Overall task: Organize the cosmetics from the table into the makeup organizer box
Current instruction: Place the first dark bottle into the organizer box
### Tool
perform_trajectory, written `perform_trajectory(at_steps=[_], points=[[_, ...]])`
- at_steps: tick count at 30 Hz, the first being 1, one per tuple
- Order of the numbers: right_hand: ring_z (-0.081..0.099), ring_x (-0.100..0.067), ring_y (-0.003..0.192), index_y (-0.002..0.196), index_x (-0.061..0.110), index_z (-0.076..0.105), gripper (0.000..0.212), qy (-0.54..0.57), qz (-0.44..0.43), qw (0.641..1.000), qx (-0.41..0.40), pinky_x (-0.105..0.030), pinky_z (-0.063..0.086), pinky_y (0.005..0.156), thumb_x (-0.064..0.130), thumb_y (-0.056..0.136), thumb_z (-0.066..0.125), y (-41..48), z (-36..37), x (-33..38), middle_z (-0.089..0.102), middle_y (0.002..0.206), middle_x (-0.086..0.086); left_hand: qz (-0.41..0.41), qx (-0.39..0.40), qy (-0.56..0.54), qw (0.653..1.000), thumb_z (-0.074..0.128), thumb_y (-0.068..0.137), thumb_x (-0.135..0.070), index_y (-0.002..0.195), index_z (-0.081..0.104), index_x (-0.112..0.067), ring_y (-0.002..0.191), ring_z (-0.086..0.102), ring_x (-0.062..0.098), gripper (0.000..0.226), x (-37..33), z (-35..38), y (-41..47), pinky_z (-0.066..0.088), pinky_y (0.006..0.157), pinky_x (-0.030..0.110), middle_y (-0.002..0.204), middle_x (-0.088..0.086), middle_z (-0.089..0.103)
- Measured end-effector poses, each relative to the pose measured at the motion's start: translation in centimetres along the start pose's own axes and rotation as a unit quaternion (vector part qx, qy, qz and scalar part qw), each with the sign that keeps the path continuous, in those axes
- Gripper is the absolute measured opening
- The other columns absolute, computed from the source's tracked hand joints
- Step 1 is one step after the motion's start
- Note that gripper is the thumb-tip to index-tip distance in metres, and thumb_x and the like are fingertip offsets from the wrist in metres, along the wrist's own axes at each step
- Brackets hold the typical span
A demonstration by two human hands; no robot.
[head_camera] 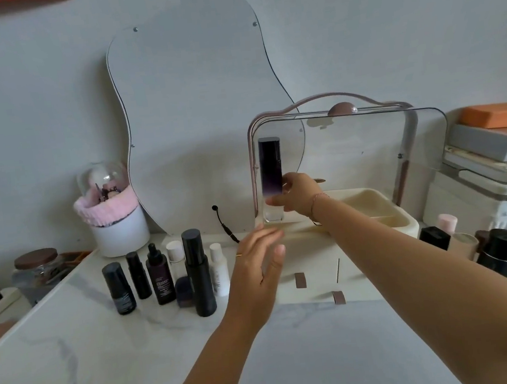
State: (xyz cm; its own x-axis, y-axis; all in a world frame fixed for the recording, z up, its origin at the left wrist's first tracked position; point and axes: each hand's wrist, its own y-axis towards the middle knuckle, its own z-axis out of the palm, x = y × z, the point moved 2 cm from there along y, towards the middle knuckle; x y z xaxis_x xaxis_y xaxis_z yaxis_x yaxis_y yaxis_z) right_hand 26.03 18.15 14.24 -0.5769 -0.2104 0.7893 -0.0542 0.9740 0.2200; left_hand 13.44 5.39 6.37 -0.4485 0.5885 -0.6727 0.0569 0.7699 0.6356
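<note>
Plain grey wall (32, 90) up top, wavy mirror (193, 104) in the middle, white marble table (90, 349) at the bottom.

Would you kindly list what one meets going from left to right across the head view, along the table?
Jar → white pot → tallest black bottle → purple bottle → pink-capped bottle → orange box
</note>
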Motion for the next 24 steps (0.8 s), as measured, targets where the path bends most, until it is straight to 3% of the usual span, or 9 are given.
perform_trajectory(at_steps=[3,8,11,13,14,16,18,20,24], points=[[0.066,-0.027,0.080,0.113,0.003,0.055,0.049,-0.020,0.001,1.000,-0.013,-0.043,0.055,0.083,0.023,0.074,0.078,0.1,-0.1,-0.1,0.060,0.096,-0.005,0.004,0.003,0.001,1.000,0.039,0.096,-0.037,0.126,0.058,-0.018,0.136,0.031,0.003,0.041,-0.1,-0.1,0.1,0.023,0.110,0.016,0.132,-0.010,0.053],[0.061,-0.031,0.107,0.122,0.005,0.050,0.056,-0.048,0.027,0.998,0.016,-0.042,0.050,0.095,0.029,0.077,0.075,0.1,0.3,-0.4,0.061,0.120,-0.013,0.022,0.009,0.037,0.999,0.042,0.095,-0.041,0.133,0.052,-0.020,0.135,0.029,-0.006,0.045,-0.9,-0.8,-0.7,0.024,0.112,0.019,0.141,-0.013,0.046],[0.050,-0.029,0.123,0.137,0.006,0.040,0.073,-0.123,0.037,0.991,0.025,-0.036,0.039,0.100,0.039,0.080,0.071,-0.9,-0.3,-0.3,0.051,0.136,-0.012,0.025,-0.193,0.057,0.979,0.055,0.091,-0.033,0.121,0.059,-0.016,0.118,0.049,0.005,0.035,-0.4,-3.0,-2.3,0.035,0.101,0.016,0.122,-0.007,0.057],[0.051,-0.026,0.121,0.137,0.006,0.041,0.069,-0.116,0.001,0.993,-0.027,-0.031,0.040,0.097,0.036,0.082,0.070,-2.8,-1.3,0.2,0.052,0.134,-0.011,-0.028,-0.309,0.043,0.950,0.059,0.087,-0.033,0.115,0.058,-0.014,0.108,0.052,0.012,0.034,1.0,-4.7,-3.4,0.040,0.095,0.020,0.111,-0.005,0.054],[0.056,-0.023,0.115,0.133,0.007,0.046,0.060,-0.085,-0.029,0.993,-0.071,-0.025,0.043,0.091,0.031,0.083,0.069,-4.2,-1.7,0.4,0.055,0.128,-0.010,-0.066,-0.326,0.034,0.942,0.062,0.085,-0.033,0.115,0.056,-0.014,0.108,0.051,0.013,0.036,1.9,-5.4,-3.7,0.040,0.094,0.020,0.111,-0.006,0.051],[0.062,-0.010,0.096,0.118,0.014,0.057,0.036,0.016,-0.104,0.982,-0.154,-0.009,0.046,0.075,0.021,0.084,0.067,-8.2,-2.1,0.8,0.063,0.113,-0.003,-0.142,-0.301,0.019,0.943,0.067,0.083,-0.025,0.120,0.052,-0.016,0.110,0.051,0.014,0.041,3.8,-6.2,-4.1,0.039,0.093,0.022,0.114,-0.007,0.049],[0.064,-0.002,0.083,0.102,0.023,0.060,0.021,0.085,-0.167,0.967,-0.171,-0.003,0.047,0.067,0.015,0.084,0.064,-12.3,-1.4,0.7,0.066,0.097,0.007,-0.186,-0.255,0.004,0.949,0.070,0.083,-0.022,0.119,0.051,-0.020,0.109,0.054,0.014,0.041,5.4,-6.5,-4.1,0.040,0.091,0.022,0.114,-0.006,0.054],[0.065,-0.004,0.079,0.095,0.023,0.061,0.017,0.108,-0.179,0.971,-0.120,-0.008,0.051,0.066,0.011,0.083,0.064,-15.4,0.4,-0.3,0.067,0.090,0.009,-0.205,-0.224,-0.011,0.953,0.070,0.082,-0.023,0.117,0.052,-0.022,0.106,0.058,0.015,0.039,6.3,-6.5,-4.0,0.045,0.092,0.026,0.115,-0.004,0.059],[0.065,-0.007,0.080,0.098,0.022,0.062,0.018,0.093,-0.114,0.989,0.001,-0.014,0.054,0.069,0.013,0.083,0.067,-17.8,4.9,-3.2,0.066,0.091,0.007,-0.217,-0.194,0.012,0.957,0.068,0.083,-0.026,0.112,0.057,-0.023,0.102,0.061,0.017,0.031,7.0,-6.2,-3.8,0.049,0.089,0.034,0.108,-0.001,0.065]])
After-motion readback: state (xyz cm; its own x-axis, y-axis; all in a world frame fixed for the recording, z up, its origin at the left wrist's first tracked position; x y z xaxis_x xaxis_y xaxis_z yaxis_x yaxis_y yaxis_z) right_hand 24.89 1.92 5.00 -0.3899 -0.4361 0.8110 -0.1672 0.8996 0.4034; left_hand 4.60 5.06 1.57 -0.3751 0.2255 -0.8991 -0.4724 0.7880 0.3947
